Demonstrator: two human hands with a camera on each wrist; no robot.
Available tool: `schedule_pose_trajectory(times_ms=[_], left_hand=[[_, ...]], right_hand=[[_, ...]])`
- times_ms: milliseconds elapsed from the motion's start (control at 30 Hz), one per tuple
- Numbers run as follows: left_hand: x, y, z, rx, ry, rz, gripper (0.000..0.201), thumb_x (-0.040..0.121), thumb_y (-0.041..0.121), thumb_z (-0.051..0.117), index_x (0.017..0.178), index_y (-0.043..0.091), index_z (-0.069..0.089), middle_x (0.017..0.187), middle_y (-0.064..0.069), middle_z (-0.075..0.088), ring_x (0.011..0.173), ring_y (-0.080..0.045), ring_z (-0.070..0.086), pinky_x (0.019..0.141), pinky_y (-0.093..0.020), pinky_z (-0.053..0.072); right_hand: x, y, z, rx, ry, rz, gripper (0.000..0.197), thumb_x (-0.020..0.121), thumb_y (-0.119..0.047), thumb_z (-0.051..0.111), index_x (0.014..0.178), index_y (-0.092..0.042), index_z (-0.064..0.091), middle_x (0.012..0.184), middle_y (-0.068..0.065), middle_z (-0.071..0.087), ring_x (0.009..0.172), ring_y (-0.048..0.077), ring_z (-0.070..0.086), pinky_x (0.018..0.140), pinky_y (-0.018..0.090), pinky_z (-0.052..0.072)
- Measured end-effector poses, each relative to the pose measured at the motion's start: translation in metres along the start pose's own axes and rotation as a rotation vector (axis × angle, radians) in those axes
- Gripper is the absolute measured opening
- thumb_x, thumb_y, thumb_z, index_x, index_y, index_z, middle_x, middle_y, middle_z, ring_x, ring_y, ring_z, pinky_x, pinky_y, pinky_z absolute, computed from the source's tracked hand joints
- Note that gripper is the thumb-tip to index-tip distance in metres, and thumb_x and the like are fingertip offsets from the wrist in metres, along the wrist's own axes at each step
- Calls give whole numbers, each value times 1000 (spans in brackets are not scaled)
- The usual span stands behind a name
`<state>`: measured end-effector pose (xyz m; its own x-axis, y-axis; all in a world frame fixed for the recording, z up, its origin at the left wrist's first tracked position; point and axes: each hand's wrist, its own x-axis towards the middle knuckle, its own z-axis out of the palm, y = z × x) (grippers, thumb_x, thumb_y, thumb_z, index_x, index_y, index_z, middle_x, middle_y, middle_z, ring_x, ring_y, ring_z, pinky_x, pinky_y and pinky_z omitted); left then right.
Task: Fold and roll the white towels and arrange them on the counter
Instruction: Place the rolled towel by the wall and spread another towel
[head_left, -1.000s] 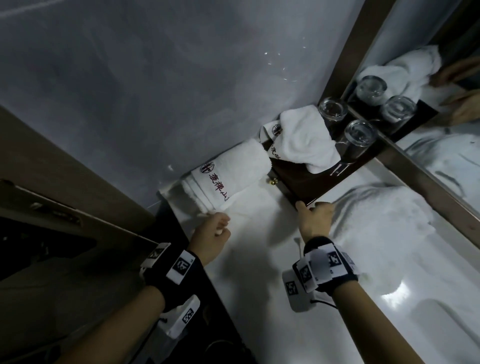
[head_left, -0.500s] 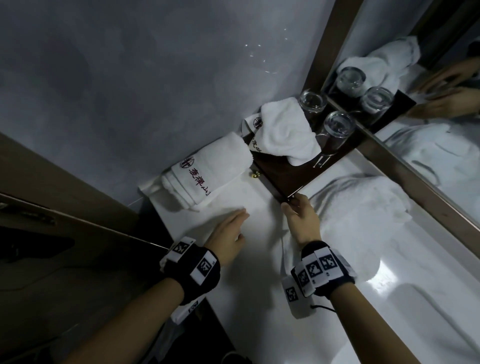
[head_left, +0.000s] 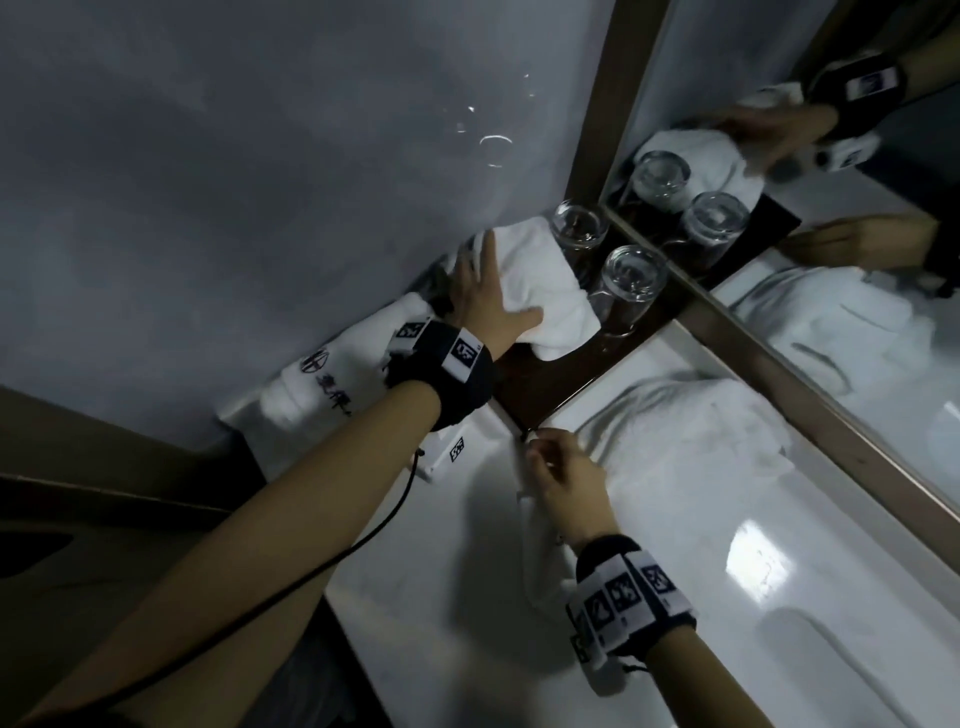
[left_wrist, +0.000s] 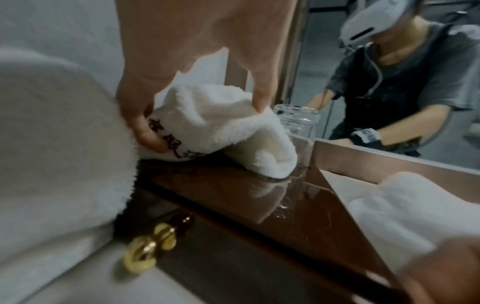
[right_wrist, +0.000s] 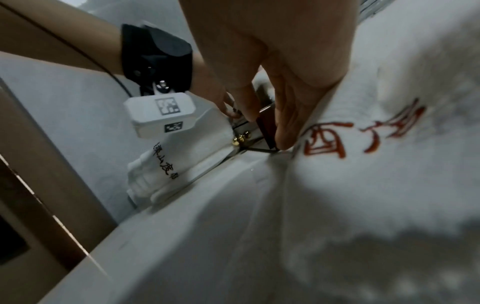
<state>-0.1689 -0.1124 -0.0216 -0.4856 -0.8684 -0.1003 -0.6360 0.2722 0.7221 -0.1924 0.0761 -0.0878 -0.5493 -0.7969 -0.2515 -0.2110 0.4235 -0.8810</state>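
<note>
Two glasses (head_left: 631, 280) and mirror frame (head_left: 779, 358) hem the tray (head_left: 540, 384).

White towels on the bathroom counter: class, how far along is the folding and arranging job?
Done: one rolled white towel with dark lettering lies against the wall. In hand: the left hand grips the crumpled small white towel on the dark wooden tray. Left: the large loose white towel beside the right hand remains unfolded.
</note>
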Motion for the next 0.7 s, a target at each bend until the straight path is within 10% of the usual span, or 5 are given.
schedule_pose_trajectory(times_ms=[167,267,433,600,700], left_hand=[[26,-9,5,171,-152,-13,92,68,26,77,141,10,24,149,-16,27,135,-30,29,109,-33,27],[15,-10,7,41,-36,58,52,69,13,74,116,3,54,123,-14,56,112,-28,52,79,-17,32],[-36,2,16,-171,102,258,35,69,4,64,103,5,59,98,-15,59,89,-23,56,73,-13,33],[-66,-11,33,-100,-41,249,54,70,-9,62,119,14,55,108,-8,38,98,-23,51,89,-21,44],[-71,-19,35,-39,-83,239,61,73,3,68,129,20,49,116,-15,38,106,-28,49,92,-30,47]], right_hand=[[4,4,-3,102,-9,63,16,92,-12,53,108,-11,56,97,6,63,69,-2,57,50,8,49],[4,4,-4,45,-46,42,18,93,-14,52,111,-11,56,100,9,64,70,-2,56,49,2,44],[7,2,-10,78,14,54,44,92,-17,54,134,-18,40,101,-7,61,85,5,58,59,-7,35],[7,-2,-7,257,-86,133,46,92,-7,52,134,-23,41,124,3,61,117,22,55,103,43,43],[5,-2,-5,333,-120,167,50,91,-3,51,136,-23,40,127,3,59,117,14,54,107,39,39]])
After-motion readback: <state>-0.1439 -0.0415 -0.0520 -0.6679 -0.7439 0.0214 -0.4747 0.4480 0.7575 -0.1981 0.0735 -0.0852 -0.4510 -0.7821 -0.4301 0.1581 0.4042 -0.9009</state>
